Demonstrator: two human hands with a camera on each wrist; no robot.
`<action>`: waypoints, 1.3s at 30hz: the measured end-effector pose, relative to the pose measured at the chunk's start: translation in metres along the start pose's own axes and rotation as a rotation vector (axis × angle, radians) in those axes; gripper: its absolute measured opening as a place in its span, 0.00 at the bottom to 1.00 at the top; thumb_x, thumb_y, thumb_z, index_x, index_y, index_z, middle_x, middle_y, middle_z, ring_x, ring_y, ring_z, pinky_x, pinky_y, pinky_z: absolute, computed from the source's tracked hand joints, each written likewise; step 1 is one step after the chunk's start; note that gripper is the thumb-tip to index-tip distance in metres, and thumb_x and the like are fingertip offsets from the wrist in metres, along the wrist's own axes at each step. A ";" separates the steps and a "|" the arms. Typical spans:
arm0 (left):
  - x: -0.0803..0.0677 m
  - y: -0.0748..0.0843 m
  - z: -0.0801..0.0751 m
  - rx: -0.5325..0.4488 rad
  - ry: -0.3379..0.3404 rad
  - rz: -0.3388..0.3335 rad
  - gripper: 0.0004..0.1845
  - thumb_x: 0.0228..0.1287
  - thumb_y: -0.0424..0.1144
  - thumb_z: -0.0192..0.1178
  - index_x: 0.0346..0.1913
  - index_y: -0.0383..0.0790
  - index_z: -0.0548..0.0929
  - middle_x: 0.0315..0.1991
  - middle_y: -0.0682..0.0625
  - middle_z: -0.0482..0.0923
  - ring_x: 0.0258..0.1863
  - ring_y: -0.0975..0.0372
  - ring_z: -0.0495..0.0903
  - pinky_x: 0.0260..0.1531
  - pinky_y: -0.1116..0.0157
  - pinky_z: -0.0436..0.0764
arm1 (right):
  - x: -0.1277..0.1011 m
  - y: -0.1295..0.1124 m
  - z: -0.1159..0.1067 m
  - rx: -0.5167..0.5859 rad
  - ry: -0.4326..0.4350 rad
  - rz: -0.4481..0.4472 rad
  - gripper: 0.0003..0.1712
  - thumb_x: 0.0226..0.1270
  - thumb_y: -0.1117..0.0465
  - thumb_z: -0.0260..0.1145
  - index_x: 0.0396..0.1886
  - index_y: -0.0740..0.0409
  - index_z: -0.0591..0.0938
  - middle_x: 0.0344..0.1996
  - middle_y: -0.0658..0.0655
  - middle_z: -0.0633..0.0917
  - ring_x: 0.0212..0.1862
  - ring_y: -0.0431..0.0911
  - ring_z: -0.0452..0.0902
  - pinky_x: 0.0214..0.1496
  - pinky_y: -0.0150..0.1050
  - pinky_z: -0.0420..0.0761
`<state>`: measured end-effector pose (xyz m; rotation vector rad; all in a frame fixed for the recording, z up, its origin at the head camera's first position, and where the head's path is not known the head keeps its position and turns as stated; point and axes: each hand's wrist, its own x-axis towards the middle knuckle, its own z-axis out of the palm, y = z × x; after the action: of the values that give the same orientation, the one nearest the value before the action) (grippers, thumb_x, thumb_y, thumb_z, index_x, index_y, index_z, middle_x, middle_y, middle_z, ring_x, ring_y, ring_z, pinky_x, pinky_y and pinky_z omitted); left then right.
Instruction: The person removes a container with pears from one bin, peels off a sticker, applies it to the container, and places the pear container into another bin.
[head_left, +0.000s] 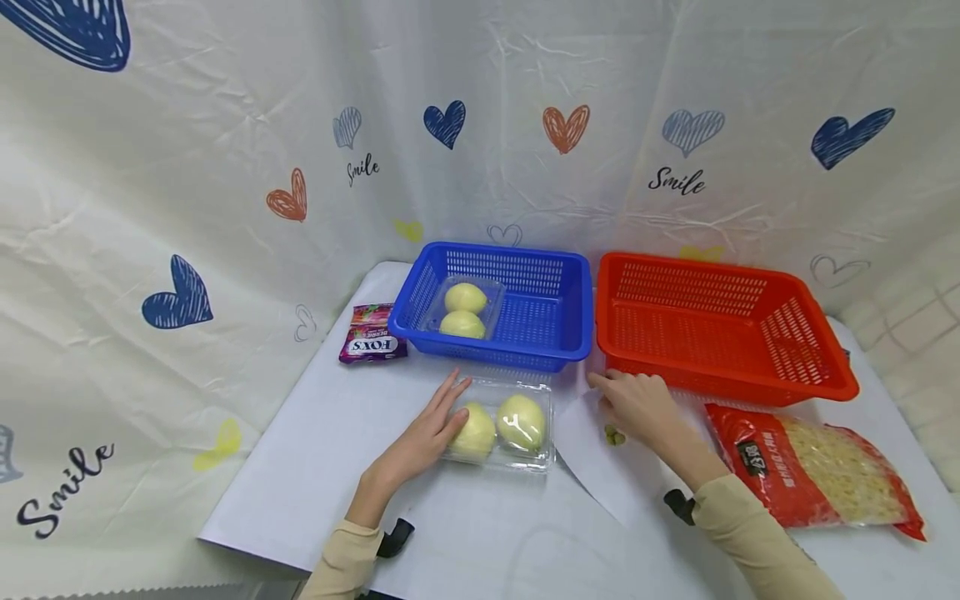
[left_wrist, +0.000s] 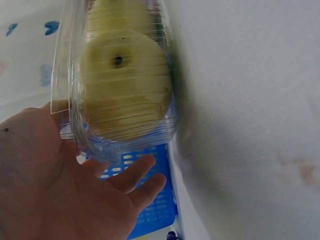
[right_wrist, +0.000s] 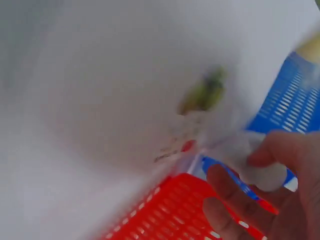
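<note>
My left hand (head_left: 423,433) rests along the left side of a clear plastic box (head_left: 497,454) holding two pale yellow round fruits (head_left: 521,422). Its fingers are spread and fairly straight; in the left wrist view the thumb side touches the box rim. With bent fingers, my right hand (head_left: 643,407) pinches the far end of a white plastic bag (head_left: 588,446), which lies on the table with a green print (right_wrist: 204,95) on it. A gathered white bit of the bag (right_wrist: 267,172) shows between thumb and fingers in the right wrist view, which is blurred.
Behind the hands stand a blue basket (head_left: 487,350), with another clear box of two fruits (head_left: 465,298) inside, and a red basket (head_left: 735,379). A purple sweets packet (head_left: 372,343) lies left of the blue one. At right is a red bag of pale pasta-like food (head_left: 817,471).
</note>
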<state>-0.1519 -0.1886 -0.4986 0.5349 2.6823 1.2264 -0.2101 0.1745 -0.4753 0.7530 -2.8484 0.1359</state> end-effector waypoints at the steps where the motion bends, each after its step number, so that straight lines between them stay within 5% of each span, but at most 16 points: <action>1: 0.000 0.000 0.000 0.000 0.001 0.002 0.31 0.84 0.54 0.40 0.83 0.56 0.51 0.86 0.51 0.37 0.85 0.51 0.44 0.82 0.44 0.54 | 0.000 0.001 -0.002 0.002 -0.021 -0.005 0.10 0.60 0.63 0.71 0.41 0.48 0.84 0.22 0.50 0.81 0.20 0.44 0.64 0.18 0.33 0.61; 7: 0.001 -0.001 0.000 0.000 0.013 0.019 0.31 0.84 0.53 0.41 0.83 0.54 0.53 0.86 0.48 0.38 0.85 0.50 0.45 0.81 0.43 0.54 | -0.004 0.006 -0.001 0.256 -0.232 0.009 0.03 0.63 0.60 0.68 0.36 0.49 0.83 0.22 0.46 0.79 0.25 0.39 0.69 0.22 0.32 0.66; 11: 0.002 -0.003 0.001 -0.005 0.021 0.028 0.31 0.84 0.53 0.41 0.83 0.53 0.53 0.86 0.47 0.39 0.84 0.48 0.46 0.80 0.42 0.55 | -0.010 0.007 0.004 0.388 -0.240 -0.020 0.05 0.66 0.62 0.67 0.33 0.48 0.78 0.19 0.44 0.74 0.22 0.36 0.67 0.23 0.29 0.66; 16: 0.002 -0.005 0.002 0.000 0.019 0.023 0.31 0.84 0.53 0.41 0.83 0.55 0.52 0.86 0.47 0.39 0.85 0.48 0.46 0.81 0.42 0.54 | -0.014 0.004 0.003 0.369 -0.141 -0.101 0.08 0.67 0.63 0.71 0.37 0.49 0.78 0.21 0.44 0.76 0.23 0.35 0.68 0.25 0.27 0.70; 26: 0.001 -0.002 0.002 -0.015 0.007 0.006 0.31 0.84 0.54 0.41 0.83 0.55 0.51 0.86 0.48 0.38 0.85 0.49 0.45 0.81 0.41 0.54 | -0.015 -0.008 -0.014 0.355 -0.179 -0.120 0.09 0.70 0.64 0.68 0.45 0.49 0.79 0.29 0.50 0.87 0.23 0.35 0.71 0.26 0.28 0.74; 32: -0.001 0.000 0.006 0.000 0.006 0.005 0.31 0.84 0.54 0.40 0.83 0.56 0.51 0.86 0.47 0.39 0.85 0.49 0.45 0.81 0.41 0.54 | -0.012 -0.033 -0.027 0.156 0.059 -0.066 0.12 0.65 0.58 0.73 0.47 0.48 0.85 0.41 0.52 0.89 0.42 0.47 0.81 0.26 0.38 0.82; 35: -0.001 0.002 0.006 0.002 0.015 -0.003 0.31 0.84 0.54 0.40 0.83 0.57 0.51 0.86 0.48 0.39 0.85 0.49 0.45 0.81 0.41 0.54 | -0.002 -0.058 -0.035 0.164 0.246 -0.098 0.11 0.63 0.58 0.75 0.45 0.47 0.87 0.41 0.51 0.89 0.44 0.48 0.81 0.29 0.39 0.84; 39: -0.001 0.003 0.007 -0.005 0.034 -0.007 0.32 0.83 0.56 0.40 0.83 0.57 0.51 0.86 0.48 0.39 0.85 0.48 0.46 0.80 0.39 0.55 | 0.012 -0.091 -0.032 0.213 0.374 -0.203 0.08 0.61 0.58 0.77 0.39 0.45 0.89 0.37 0.47 0.89 0.43 0.44 0.80 0.41 0.38 0.84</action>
<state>-0.1480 -0.1822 -0.5005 0.5077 2.7059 1.2514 -0.1696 0.0938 -0.4383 0.9404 -2.4136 0.5002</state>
